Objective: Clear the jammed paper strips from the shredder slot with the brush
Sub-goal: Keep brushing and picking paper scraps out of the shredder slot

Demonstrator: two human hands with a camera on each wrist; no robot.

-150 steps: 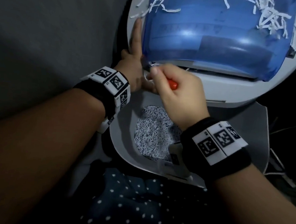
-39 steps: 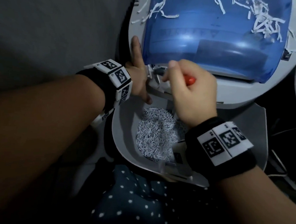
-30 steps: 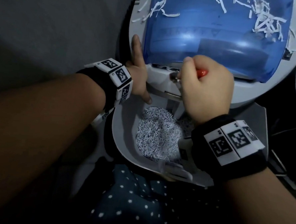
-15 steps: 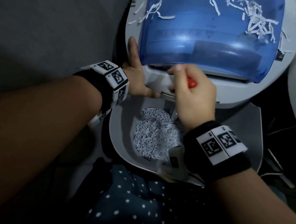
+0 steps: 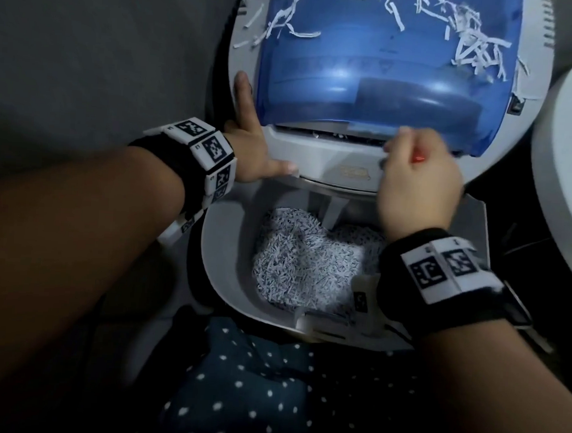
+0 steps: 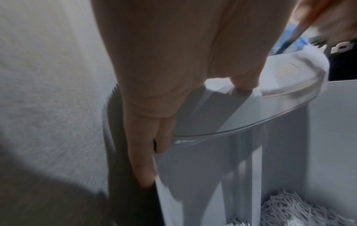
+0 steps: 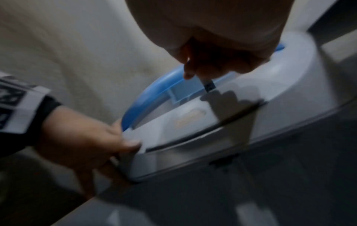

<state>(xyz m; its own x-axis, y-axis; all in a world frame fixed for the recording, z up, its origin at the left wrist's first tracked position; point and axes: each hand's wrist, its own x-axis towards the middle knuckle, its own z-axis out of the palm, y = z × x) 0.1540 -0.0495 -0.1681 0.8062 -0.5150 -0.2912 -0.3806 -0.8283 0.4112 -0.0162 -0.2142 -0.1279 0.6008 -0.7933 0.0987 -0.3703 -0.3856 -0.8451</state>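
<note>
Shredder (image 5: 331, 162) head tilted up over its grey bin (image 5: 223, 262); bin holds a heap of fine shredded paper (image 5: 302, 261). Loose paper strips (image 5: 472, 50) lie on the blue cover (image 5: 370, 71) at the shredder's top. Left hand (image 5: 252, 147) clamps the shredder's left edge: thumb on the front lip, index straight up along the side. Right hand (image 5: 417, 181) fingers curled tight on the brush (image 5: 418, 158), only an orange bit showing, at the slot (image 5: 330, 134) under the blue cover. Right wrist view alone shows the dark brush tip (image 7: 208, 86) at the cover's edge. Left wrist view alone shows fingers (image 6: 141, 154) wrapped down the shredder's side.
</note>
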